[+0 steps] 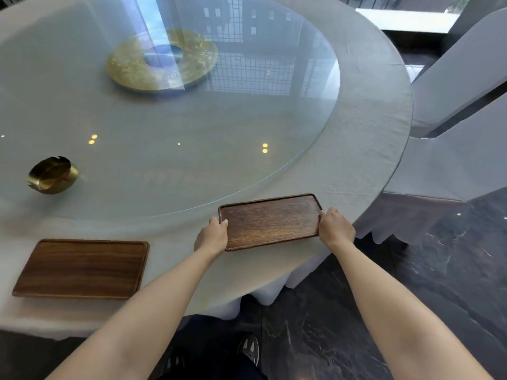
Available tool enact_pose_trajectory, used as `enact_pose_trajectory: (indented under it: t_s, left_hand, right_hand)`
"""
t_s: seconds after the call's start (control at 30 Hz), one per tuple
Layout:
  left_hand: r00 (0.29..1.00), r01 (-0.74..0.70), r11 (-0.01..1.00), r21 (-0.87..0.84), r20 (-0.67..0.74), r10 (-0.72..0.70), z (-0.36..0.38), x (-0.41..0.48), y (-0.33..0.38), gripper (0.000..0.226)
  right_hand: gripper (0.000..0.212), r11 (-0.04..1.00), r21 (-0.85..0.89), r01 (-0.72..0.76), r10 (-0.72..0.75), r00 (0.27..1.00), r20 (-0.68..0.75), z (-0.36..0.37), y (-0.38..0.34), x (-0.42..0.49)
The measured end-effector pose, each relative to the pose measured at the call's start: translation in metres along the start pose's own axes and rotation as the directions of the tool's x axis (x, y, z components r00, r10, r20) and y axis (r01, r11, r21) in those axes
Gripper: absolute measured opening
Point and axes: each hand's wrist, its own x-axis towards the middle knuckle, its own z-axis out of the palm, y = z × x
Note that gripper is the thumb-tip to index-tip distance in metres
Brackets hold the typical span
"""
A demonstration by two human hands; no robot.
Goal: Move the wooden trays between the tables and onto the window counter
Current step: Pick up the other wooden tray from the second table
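Note:
A dark wooden tray (270,222) lies at the near edge of the round table (365,149), which is covered by a pale cloth. My left hand (212,235) grips the tray's left short end and my right hand (335,229) grips its right short end. Whether the tray rests on the cloth or is slightly lifted is not clear. A second wooden tray (82,268) lies flat on the cloth at the lower left, apart from both hands.
A large glass turntable (192,165) covers the table's middle, with a gold disc (162,60) at its centre. A brass bowl (52,175) sits at the left. Two cloth-covered chairs (452,149) stand at the right. A pale window counter (406,20) runs behind. Dark marble floor (384,311) lies below.

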Motion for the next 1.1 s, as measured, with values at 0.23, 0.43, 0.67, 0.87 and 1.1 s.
enact_pose_trajectory:
  t_s: [0.23,0.43,0.67,0.87,1.1]
  left_hand:
    - [0.990,-0.074,0.997,0.016,-0.116,0.076,-0.064,0.006,-0.051,0.044]
    - [0.966,-0.186,0.982,0.041,-0.174,0.190,-0.133,0.025,-0.120,0.044]
    - [0.955,-0.223,0.966,0.130,-0.170,0.244,-0.212,0.043,-0.225,0.037]
    - [0.970,-0.191,0.960,0.205,-0.111,0.216,-0.244,0.049,-0.290,0.032]
    - [0.983,-0.155,0.942,0.298,-0.044,0.176,-0.235,0.052,-0.340,0.036]
  right_hand:
    - [0.043,0.998,0.058,0.015,-0.013,0.999,-0.034,0.012,-0.061,-0.030]
    - [0.047,0.997,0.074,0.015,-0.008,0.996,-0.090,0.034,-0.143,-0.069]
    - [0.051,0.995,0.101,0.008,-0.002,0.998,-0.059,0.083,-0.246,-0.135]
    - [0.050,0.997,0.058,0.045,-0.044,0.999,-0.020,0.127,-0.290,-0.175]
    - [0.045,0.992,-0.030,0.126,-0.124,0.991,0.044,0.158,-0.302,-0.198]
